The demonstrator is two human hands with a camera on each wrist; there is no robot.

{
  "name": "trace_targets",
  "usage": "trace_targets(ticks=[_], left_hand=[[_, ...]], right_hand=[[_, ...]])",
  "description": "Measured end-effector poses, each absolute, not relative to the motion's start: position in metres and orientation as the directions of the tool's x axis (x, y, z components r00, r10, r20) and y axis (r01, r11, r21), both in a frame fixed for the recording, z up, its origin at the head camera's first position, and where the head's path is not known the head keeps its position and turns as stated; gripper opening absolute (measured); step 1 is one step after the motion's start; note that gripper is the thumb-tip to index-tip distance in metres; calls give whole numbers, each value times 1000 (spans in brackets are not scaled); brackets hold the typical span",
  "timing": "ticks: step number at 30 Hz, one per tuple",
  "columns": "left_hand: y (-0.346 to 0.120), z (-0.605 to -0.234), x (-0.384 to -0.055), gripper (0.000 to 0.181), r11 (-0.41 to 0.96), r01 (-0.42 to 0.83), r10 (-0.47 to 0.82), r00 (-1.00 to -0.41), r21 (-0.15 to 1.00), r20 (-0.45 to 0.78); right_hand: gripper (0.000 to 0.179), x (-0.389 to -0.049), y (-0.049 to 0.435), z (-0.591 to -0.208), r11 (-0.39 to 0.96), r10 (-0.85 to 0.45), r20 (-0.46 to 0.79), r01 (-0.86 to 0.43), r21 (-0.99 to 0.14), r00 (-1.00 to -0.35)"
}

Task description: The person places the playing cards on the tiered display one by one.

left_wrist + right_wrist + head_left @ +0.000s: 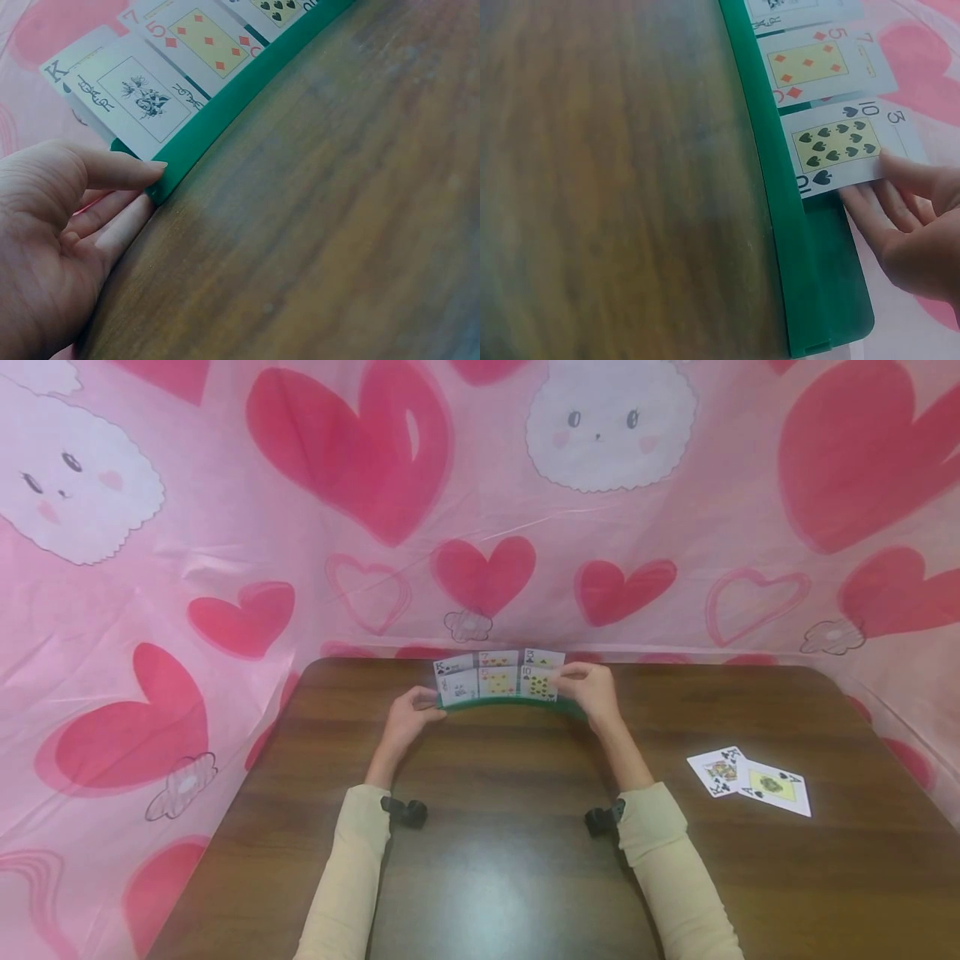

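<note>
A curved green card holder [196, 142] stands at the far side of the table with playing cards upright in two rows. Its front row has a joker [139, 105], a five of diamonds [808, 64] and a ten of spades [836, 150]. Behind them show the tops of a king [56, 71], a seven [497, 657] and a three [545, 657]. My left hand [410, 717] pinches the holder's left end, thumb on its front. With thumb and fingers, my right hand [592, 689] pinches the ten of spades by its outer edge; the fingertips are hidden behind the card.
On the brown wooden table [487, 827], a king card [712, 768] and an ace of spades [783, 789] lie face up at the right, overlapping. A pink heart-patterned cloth [480, 510] hangs behind and beside the table. The holder's right end [840, 277] bears no card.
</note>
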State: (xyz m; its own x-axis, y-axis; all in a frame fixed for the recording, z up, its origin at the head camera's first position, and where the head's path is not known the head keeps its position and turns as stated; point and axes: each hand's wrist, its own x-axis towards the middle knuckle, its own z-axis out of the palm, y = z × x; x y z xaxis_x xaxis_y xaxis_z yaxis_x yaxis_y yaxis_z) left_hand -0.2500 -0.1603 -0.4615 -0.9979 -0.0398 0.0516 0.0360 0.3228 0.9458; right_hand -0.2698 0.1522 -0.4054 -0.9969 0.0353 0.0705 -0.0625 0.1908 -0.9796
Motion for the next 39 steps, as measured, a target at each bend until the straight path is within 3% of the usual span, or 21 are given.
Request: trace_targets(ticks=[6, 13, 19, 22, 30, 39], left_hand=[[-160, -461, -250, 31, 328, 39, -44, -997, 944, 56], [-160, -460, -250, 31, 337, 49, -44, -997, 940, 68], [-160, -460, -249, 31, 336, 56, -40, -996, 940, 74], [-161, -460, -249, 31, 336, 54, -33, -997, 940, 69], [-162, -461, -248, 31, 341, 55, -38, -997, 938, 72], [-161, -461, -249, 31, 337, 56, -38, -997, 940, 73]], right_hand=[[24, -269, 153, -405, 250, 9, 87, -82, -965, -996], [22, -266, 158, -394, 476, -48, 212, -209, -854, -976], [21, -259, 167, -373, 508, -47, 269, -255, -823, -962], [22, -256, 178, -363, 441, -10, 258, -236, -866, -966], [34, -243, 215, -345, 92, 15, 191, -189, -978, -981], [31, -221, 250, -329, -23, 36, 187, -188, -982, -982]])
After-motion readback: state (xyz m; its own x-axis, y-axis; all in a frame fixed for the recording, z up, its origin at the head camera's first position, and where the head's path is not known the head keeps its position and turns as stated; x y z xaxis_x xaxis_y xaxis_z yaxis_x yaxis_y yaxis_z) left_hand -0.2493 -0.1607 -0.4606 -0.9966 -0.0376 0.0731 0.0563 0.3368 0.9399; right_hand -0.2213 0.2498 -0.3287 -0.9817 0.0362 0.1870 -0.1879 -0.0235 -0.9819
